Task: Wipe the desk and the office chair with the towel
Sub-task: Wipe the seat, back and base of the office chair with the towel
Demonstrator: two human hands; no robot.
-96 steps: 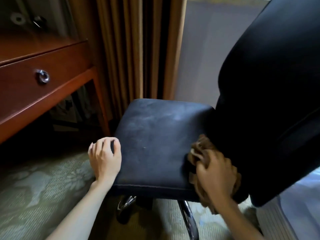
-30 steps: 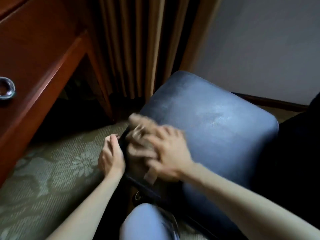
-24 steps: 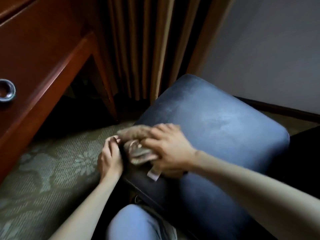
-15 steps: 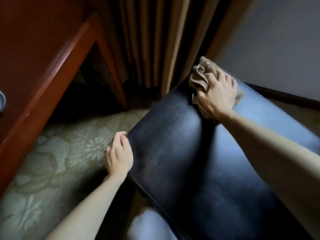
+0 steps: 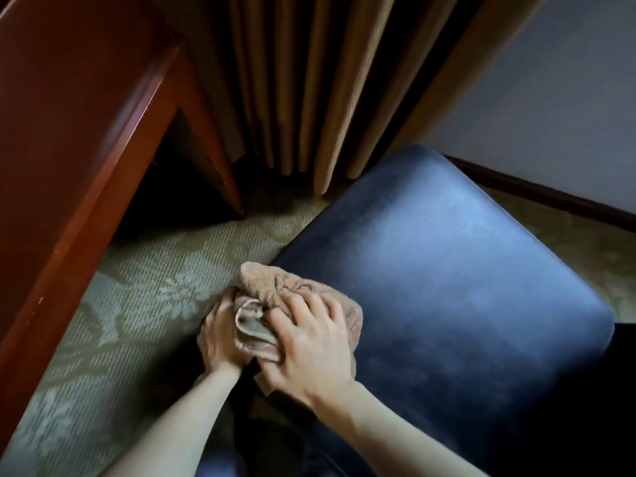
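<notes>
The office chair's dark blue seat (image 5: pixel 447 277) fills the right half of the view. A crumpled brown towel (image 5: pixel 272 287) lies on the seat's near left corner. My right hand (image 5: pixel 309 349) grips the towel from above, fingers curled into the cloth, and presses it on the seat. My left hand (image 5: pixel 220 335) holds the seat's left edge right beside the towel, its fingers partly hidden under the cloth. The red-brown wooden desk (image 5: pixel 86 132) stands at the left, with only its front rail and leg showing.
Tan curtains (image 5: pixel 309 80) hang behind the chair, down to the floor. Patterned green carpet (image 5: pixel 137 297) lies between desk and chair. A pale wall with a dark baseboard (image 5: pixel 550 201) runs at the right. The chair's black backrest edge (image 5: pixel 623 356) shows at far right.
My right hand has dragged the towel from the seat's far corner back to the near left corner, next to my left hand. My left hand has kept its hold on the seat edge.
</notes>
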